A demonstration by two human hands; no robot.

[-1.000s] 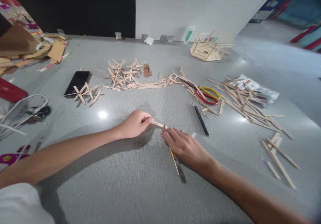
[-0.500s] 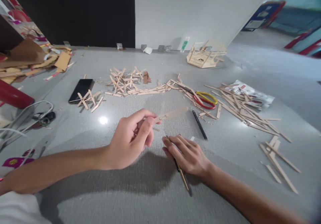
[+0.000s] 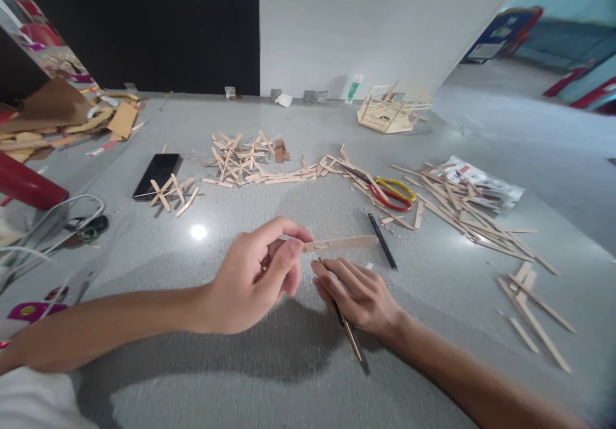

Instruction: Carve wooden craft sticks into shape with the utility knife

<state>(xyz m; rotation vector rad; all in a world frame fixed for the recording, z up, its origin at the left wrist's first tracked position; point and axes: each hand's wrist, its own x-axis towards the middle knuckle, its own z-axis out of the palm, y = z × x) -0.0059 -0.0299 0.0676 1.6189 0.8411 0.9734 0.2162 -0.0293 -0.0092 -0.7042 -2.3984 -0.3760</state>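
Between the thumb and fingers of my left hand is a popsicle stick, which points to the right and has a small slot or mark near my fingertips. My right hand rests low over the table just below the stick, its fingers closed around a slim dark-and-gold pen-like tool. The tool's gold end sticks out below the palm; its other end shows only slightly by the fingertips. A black pen lies just beyond the stick's free end.
Scissors with red and yellow handles lie among loose sticks. Behind them are a pile of small sticks and a stick frame. A phone and red bottle are left; more sticks and a plastic packet right.
My left hand has shifted slightly right and down, and the popsicle stick has swung from slanting upward to nearly level. My right hand stays in about the same place.
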